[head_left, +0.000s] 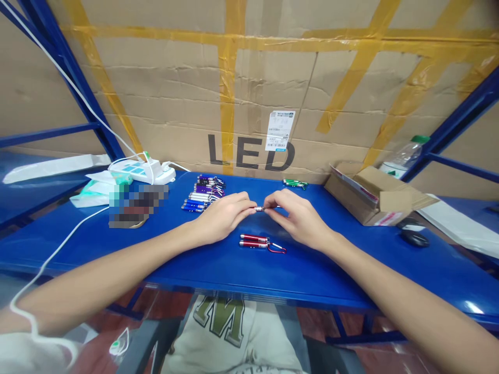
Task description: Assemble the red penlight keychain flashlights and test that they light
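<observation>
Two thin, shiny red tubes lie in the middle of the flat blue surface. Thin, shiny green tubes lie behind them to the right, and thin, shiny mixed-colour tubes behind to the left. An open brown cardboard box sits far right.

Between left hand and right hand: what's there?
A slim silvery piece, bridging the gap between the left hand and the right hand. Shows in the head view; its finer detail is too small to tell.

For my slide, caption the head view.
Left hand and right hand hold a small silvery cylinder beyond two slim red metallic tubes.
</observation>
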`<state>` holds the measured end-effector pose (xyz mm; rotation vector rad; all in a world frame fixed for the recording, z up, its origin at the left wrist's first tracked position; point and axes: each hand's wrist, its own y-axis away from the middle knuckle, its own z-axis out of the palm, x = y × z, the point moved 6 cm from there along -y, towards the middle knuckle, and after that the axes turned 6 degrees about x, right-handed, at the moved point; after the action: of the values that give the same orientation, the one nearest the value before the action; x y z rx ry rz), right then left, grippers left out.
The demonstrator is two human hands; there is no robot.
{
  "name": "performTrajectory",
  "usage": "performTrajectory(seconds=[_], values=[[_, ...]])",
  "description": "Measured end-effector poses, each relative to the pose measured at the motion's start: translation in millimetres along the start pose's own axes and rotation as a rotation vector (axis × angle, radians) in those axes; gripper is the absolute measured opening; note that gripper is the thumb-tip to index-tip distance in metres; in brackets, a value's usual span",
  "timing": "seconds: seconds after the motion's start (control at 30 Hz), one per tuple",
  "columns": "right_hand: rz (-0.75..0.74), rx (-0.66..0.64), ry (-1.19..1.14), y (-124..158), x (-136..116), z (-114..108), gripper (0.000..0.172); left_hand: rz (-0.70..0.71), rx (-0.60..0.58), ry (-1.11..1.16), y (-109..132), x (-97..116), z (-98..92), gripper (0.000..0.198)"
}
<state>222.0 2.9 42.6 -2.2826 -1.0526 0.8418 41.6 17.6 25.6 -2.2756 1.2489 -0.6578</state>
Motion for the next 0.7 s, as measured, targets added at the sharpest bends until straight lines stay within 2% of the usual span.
performTrajectory(seconds=[0.17, 0.5, 0.7], values=[[0.140, -0.018, -0.179, -2, 9, 1, 0.006, 0.036, 0.003, -0.032, 0, 4, -3.4, 0.035], [0.533, -0.079, -0.625, -3, 26, 12, 0.027, 0.207, 0.049, -0.286, -1, 14, -8.0, 0.036], [0.806, -0.116, -0.920, 5, 33, 21, 0.036, 0.367, 0.129, -0.513, -1, 29, -13.2, 0.030]])
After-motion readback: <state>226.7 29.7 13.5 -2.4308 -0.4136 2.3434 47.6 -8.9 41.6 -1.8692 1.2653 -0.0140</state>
